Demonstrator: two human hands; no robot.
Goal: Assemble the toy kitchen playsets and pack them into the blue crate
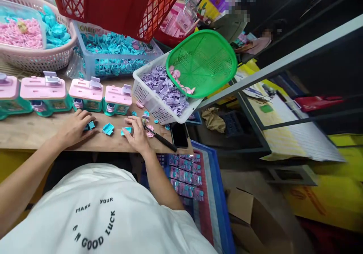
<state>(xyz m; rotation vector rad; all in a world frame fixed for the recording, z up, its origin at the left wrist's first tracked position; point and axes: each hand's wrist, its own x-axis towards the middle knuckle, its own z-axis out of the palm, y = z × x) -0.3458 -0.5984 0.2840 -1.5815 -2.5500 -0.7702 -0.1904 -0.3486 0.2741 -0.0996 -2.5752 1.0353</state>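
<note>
My left hand [75,127] has its fingers closed around a small teal plastic piece [90,125] on the wooden table. My right hand [137,134] grips another teal piece [126,131] between thumb and fingers, low on the tabletop. A third, box-like teal piece [108,129] lies between the two hands, touched by neither. Just behind them stands a row of pink-topped teal toy units, the nearest being the toy unit [117,98] at the row's right end. Beside my right hand lie a black-handled tool [161,138] and small pink discs [150,131].
A white basket [159,112] of purple parts stands at the back right, with a green basket [204,63] tilted on it. Behind the toys is a clear bin [85,59] of teal parts, beneath an overhanging red crate [107,4]. A phone [179,136] lies near the table's right edge.
</note>
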